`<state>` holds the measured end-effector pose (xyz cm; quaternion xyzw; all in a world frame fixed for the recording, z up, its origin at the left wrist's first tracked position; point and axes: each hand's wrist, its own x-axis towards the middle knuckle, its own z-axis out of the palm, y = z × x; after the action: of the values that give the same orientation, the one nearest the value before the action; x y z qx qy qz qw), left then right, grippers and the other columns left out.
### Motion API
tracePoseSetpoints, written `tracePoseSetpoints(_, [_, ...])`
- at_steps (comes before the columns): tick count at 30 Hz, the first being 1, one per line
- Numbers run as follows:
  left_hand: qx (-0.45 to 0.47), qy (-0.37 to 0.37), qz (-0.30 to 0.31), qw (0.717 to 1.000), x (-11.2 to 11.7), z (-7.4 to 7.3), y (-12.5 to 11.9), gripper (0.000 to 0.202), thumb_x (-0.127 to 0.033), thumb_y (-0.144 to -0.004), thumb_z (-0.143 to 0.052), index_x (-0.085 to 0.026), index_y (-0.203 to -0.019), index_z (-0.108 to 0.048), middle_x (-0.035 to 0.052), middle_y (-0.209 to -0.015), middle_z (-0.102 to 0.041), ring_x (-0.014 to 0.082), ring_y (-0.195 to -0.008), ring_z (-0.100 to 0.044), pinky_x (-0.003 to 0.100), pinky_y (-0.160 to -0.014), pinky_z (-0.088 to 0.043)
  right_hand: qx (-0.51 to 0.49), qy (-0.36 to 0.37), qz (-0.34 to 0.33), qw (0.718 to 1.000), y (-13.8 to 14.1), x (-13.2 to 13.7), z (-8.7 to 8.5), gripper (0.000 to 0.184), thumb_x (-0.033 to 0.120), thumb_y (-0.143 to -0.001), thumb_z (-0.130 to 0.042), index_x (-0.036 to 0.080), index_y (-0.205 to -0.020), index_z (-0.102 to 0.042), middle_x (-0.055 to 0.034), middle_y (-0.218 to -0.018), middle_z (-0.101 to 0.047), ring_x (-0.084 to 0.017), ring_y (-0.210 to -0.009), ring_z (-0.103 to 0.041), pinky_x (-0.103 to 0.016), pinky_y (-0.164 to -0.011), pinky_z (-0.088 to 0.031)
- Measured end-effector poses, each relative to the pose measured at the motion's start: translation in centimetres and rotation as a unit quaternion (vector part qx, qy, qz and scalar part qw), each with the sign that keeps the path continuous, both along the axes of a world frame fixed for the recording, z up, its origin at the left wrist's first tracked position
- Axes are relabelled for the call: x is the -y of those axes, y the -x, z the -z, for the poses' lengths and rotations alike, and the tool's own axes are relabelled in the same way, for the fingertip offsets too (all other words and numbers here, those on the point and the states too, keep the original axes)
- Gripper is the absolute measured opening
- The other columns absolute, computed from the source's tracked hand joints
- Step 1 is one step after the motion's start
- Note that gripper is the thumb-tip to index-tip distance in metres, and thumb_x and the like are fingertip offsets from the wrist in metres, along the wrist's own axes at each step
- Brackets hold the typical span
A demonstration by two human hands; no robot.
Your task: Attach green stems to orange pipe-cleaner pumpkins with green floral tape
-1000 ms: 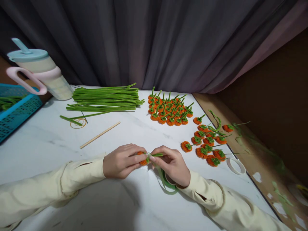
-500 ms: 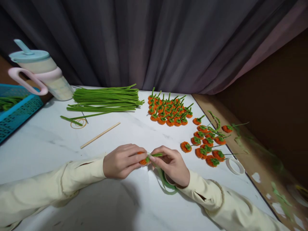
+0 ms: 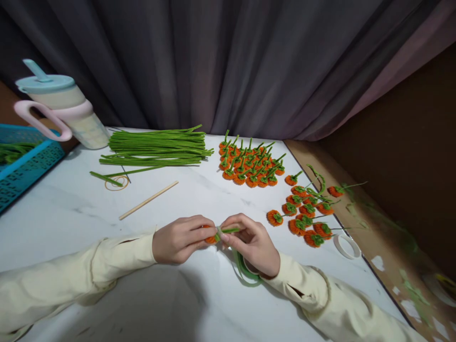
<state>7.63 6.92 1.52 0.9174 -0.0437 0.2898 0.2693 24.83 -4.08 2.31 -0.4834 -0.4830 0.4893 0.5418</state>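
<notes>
My left hand is closed around a small orange pipe-cleaner pumpkin, low over the white marble table. My right hand pinches the pumpkin's green stem and a strip of green tape running from a tape roll that lies under the right wrist. The two hands touch at the fingertips. Both arms wear cream sleeves.
Several finished orange pumpkins lie in a cluster and a looser group to the right. A bundle of green pipe cleaners, a wooden stick, a rubber band, a white tape ring, a lidded tumbler and a blue basket are around.
The hands stay in place; the fingers shifted slightly around the pumpkin and stem. The view drifted a little.
</notes>
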Motion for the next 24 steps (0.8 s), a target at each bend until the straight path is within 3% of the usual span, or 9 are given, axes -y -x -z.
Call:
tracePoseSetpoints(6, [0.001, -0.007, -0.003, 1.0, -0.13, -0.06, 0.0, 0.027, -0.006, -0.088, -0.037, -0.014, -0.111, -0.049, 0.013, -0.095, -0.06, 0.0166, -0.084, -0.056, 0.025, -0.071, -0.049, -0.026, -0.015, -0.01, 0.999, 0.04, 0.04, 0.22, 0.016, 0.02, -0.08, -0.062, 0.019, -0.094, -0.053, -0.0016, -0.082, -0.064, -0.01, -0.067, -0.062, -0.023, -0.065, -0.052])
tracePoseSetpoints(13, [-0.001, 0.009, 0.003, 1.0, -0.18, -0.15, 0.02, 0.027, -0.005, -0.087, -0.037, -0.014, -0.11, -0.049, 0.0124, -0.094, -0.06, 0.0159, -0.084, -0.055, 0.024, -0.072, -0.048, 0.077, -0.065, 0.004, 0.995, -0.03, 0.14, -0.11, 0.005, 0.02, -0.082, -0.059, 0.018, -0.086, -0.058, -0.0008, -0.074, -0.062, -0.01, -0.063, -0.062, -0.021, -0.061, -0.051])
tracePoseSetpoints(24, [0.004, -0.017, -0.012, 1.0, -0.08, -0.25, 0.01, 0.026, -0.007, -0.089, -0.034, -0.015, -0.108, -0.05, 0.0118, -0.091, -0.061, 0.0158, -0.081, -0.057, 0.024, -0.069, -0.049, 0.104, -0.017, 0.013, 0.994, -0.02, 0.07, -0.69, 0.011, 0.027, -0.081, -0.059, 0.016, -0.081, -0.061, -0.0018, -0.067, -0.064, -0.011, -0.057, -0.061, -0.02, -0.055, -0.049])
